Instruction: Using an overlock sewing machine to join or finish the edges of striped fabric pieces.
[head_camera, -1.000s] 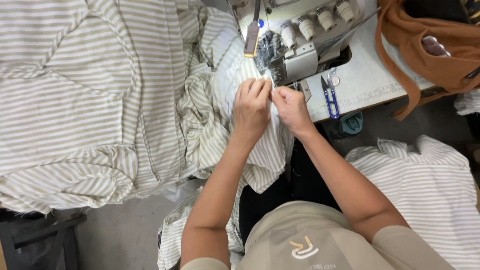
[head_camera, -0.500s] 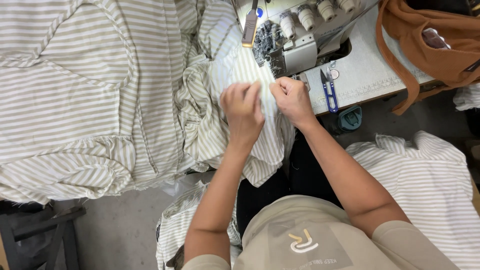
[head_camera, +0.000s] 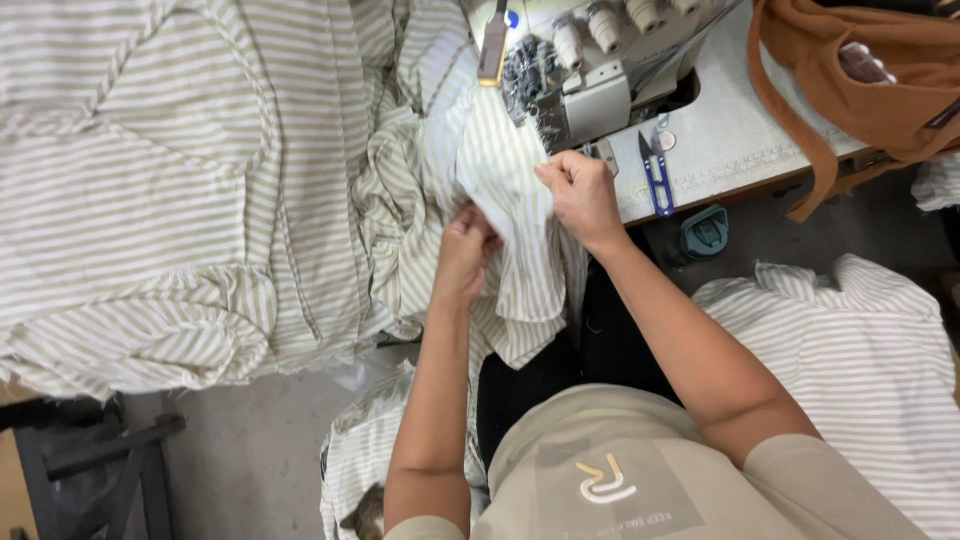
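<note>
— What is seen of the cloth, from the largest mass down?

— A wide heap of beige-and-white striped garments (head_camera: 150, 200) is spread over the left side. A single striped piece (head_camera: 500, 190) of the same soft, crumpled fabric is draped from the sewing machine (head_camera: 590, 70) over the front edge of the sewing table (head_camera: 730, 130) and hangs toward the lap.

— How is that piece held?

— It is pinched by both hands. The left hand (head_camera: 465, 250) is closed into a fist on a fold lower down; an edge is gripped between thumb and fingers of the right hand (head_camera: 580, 195), just before the machine.

— What else is found around it?

— Another striped pile (head_camera: 860, 350) is seen at the lower right. A brown bag (head_camera: 860, 80) is set at the table's far right corner. Blue-handled thread snips (head_camera: 655, 175) are laid near the front edge, just beside the right hand. The needle area is hidden by the cloth.
</note>
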